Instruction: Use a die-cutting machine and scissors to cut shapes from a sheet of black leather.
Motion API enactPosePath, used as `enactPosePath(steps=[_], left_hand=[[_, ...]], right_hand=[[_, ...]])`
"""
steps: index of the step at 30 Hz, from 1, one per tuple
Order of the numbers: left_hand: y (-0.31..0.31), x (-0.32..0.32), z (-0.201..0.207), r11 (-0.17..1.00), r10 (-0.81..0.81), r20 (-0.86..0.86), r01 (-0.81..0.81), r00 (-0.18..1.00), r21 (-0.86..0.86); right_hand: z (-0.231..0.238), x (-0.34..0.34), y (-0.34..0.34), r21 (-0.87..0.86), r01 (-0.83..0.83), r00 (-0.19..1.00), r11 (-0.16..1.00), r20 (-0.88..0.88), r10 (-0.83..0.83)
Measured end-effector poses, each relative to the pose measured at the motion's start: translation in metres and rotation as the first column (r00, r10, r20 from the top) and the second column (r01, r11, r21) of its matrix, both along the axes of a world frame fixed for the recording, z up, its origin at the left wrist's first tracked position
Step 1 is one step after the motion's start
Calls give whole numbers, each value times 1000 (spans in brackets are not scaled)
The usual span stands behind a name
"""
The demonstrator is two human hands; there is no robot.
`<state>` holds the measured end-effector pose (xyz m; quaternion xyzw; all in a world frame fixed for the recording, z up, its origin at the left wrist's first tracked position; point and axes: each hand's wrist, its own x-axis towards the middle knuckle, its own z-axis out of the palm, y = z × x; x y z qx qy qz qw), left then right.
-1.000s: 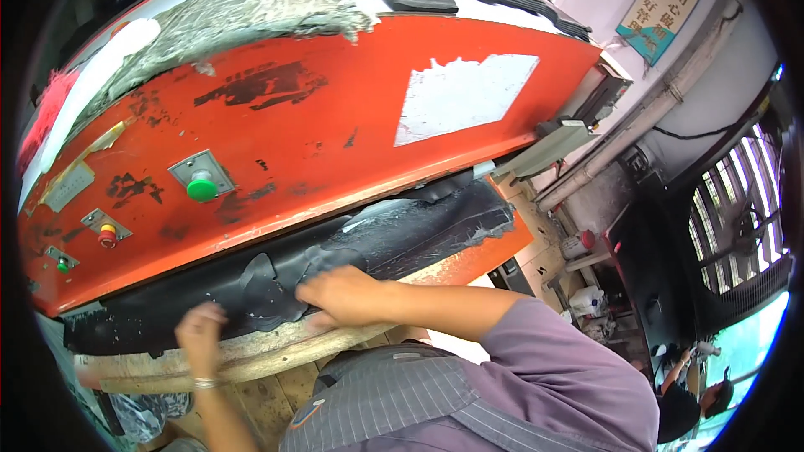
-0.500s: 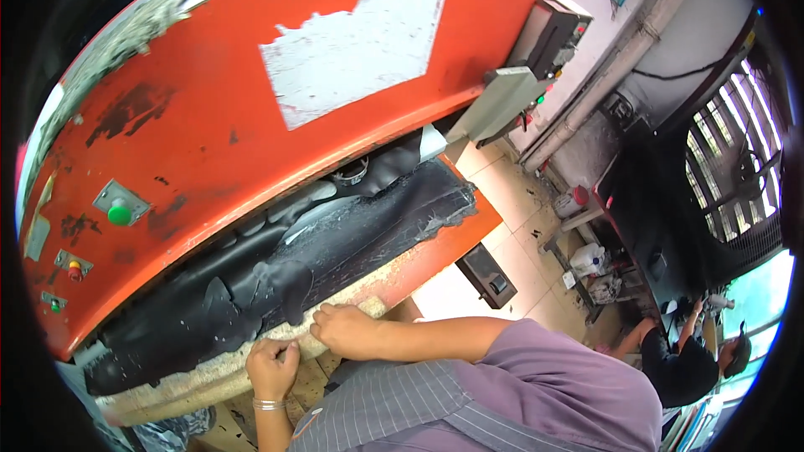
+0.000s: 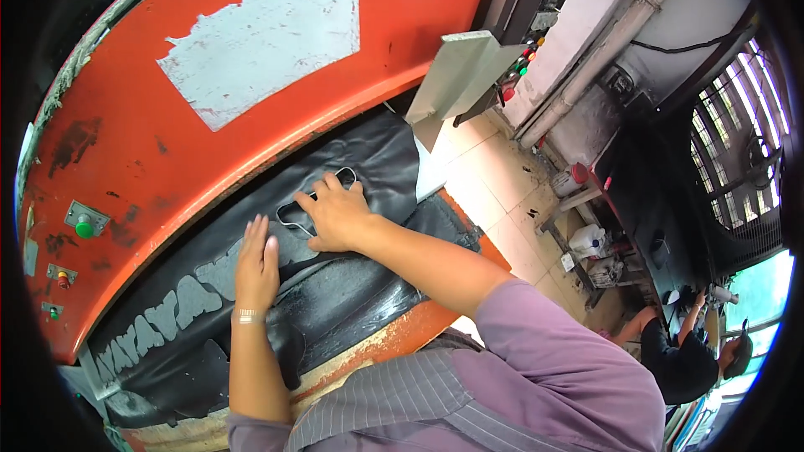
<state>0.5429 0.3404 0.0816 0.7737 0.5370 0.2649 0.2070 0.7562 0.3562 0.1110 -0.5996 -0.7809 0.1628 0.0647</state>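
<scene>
Black sheet material like leather (image 3: 368, 146) lies across the bed under the orange machine. A row of cut-out shapes (image 3: 180, 305) runs along it, showing grey beneath. Over a thin metal loop, seemingly a cutting die (image 3: 347, 174), my right hand (image 3: 337, 213) bends its spread fingers and thumb about the rim. My left hand (image 3: 256, 264) lies on the sheet just left of the die, fingers stretched out and holding nothing. Part of the die is hidden under my right hand.
The orange machine head (image 3: 251, 109) spans the far side, with a green button (image 3: 85, 228) at its left. A grey metal bracket (image 3: 456, 75) juts out at its right end. Another person (image 3: 691, 360) works far right by a dark table (image 3: 645, 209).
Both hands have left the bed's near edge and reached forward onto the sheet. My right hand has come to the metal die. The black sheet now lies flatter, its cut-outs showing.
</scene>
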Motion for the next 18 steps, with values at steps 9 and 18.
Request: enactPosePath(steps=[9, 18], left_hand=[[32, 64, 10, 985, -140, -283, 163, 949, 58], [69, 132, -2, 876, -342, -663, 481, 666, 32]], right_hand=[[8, 143, 4, 106, -469, 879, 877, -39, 475], [-30, 202, 32, 6, 333, 875, 943, -375, -307]])
